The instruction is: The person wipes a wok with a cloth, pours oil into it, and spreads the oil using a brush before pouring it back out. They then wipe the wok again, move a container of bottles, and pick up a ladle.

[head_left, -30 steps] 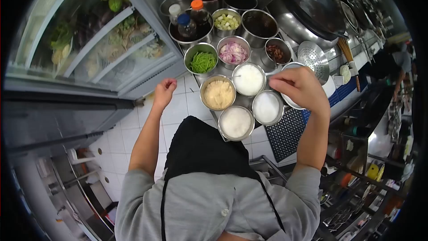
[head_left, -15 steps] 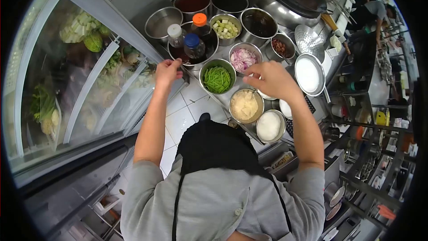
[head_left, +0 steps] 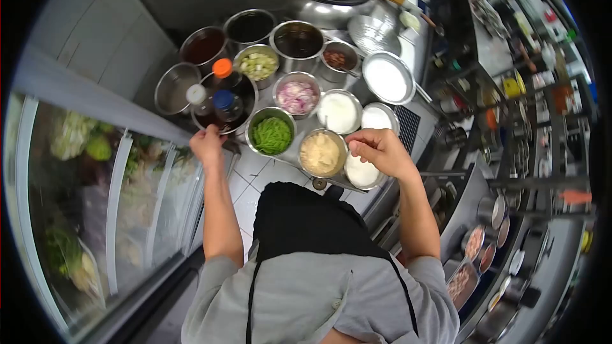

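Note:
My left hand (head_left: 208, 148) is closed, its fingertips at the near rim of a steel pot (head_left: 254, 109) that holds squeeze bottles with orange, white and blue caps. My right hand (head_left: 382, 151) is held above a bowl of white granules (head_left: 361, 173), thumb and fingers pinched together; anything between them is hidden. Left of it is a bowl of pale yellow minced food (head_left: 320, 154). Further left stands a bowl of cut green vegetable (head_left: 272, 135). Behind these are a bowl of chopped purple onion (head_left: 298, 97) and two more bowls of white seasoning (head_left: 338, 112).
Pots of dark liquid (head_left: 298, 39), a pot of diced pale green vegetable (head_left: 256, 65) and a large white-filled pan (head_left: 387, 78) stand behind. A glass-fronted fridge (head_left: 115, 216) is on my left. Shelves with pans (head_left: 491, 210) are on my right.
The view has turned right, so the pots appear further left. My right hand has moved from near the onion bowl toward the front white bowl. My left hand stays by the pot's rim.

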The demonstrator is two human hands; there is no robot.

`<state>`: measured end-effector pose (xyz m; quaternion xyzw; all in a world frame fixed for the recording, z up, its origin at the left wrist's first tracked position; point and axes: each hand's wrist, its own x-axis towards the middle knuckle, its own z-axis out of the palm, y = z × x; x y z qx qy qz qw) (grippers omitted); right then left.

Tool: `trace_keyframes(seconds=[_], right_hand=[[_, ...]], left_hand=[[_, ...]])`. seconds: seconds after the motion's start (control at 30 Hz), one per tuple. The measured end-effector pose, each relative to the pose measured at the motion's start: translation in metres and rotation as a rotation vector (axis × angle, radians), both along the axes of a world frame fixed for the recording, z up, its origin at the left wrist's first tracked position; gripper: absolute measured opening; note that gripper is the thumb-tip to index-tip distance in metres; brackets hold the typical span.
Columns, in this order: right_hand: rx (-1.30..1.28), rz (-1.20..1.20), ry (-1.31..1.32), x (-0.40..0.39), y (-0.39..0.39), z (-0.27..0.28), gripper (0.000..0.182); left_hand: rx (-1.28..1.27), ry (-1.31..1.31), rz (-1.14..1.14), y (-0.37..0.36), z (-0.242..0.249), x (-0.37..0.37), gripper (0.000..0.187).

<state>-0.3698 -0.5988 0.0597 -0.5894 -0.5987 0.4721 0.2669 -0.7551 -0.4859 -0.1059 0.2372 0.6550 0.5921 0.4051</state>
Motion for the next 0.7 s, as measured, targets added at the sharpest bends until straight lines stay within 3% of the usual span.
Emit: trace_keyframes(seconds=[0.27, 0.53, 0.7], right_hand=[[-0.023, -0.198, 0.057, 0.093, -0.053, -0.007, 0.024], [-0.012, -0.155, 0.167, 0.242, -0.085, -0.024, 0.022], [-0.111, -0.269, 0.216, 0.319, -0.103, -0.026, 0.022]], left_hand=[[0.020, 0.063, 0.039, -0.001, 0.055, -0.002, 0.008], [0.041, 0.224, 0.083, -0.018, 0.114, -0.002, 0.017], [0.018, 0.264, 0.083, -0.031, 0.156, 0.035, 0.020]])
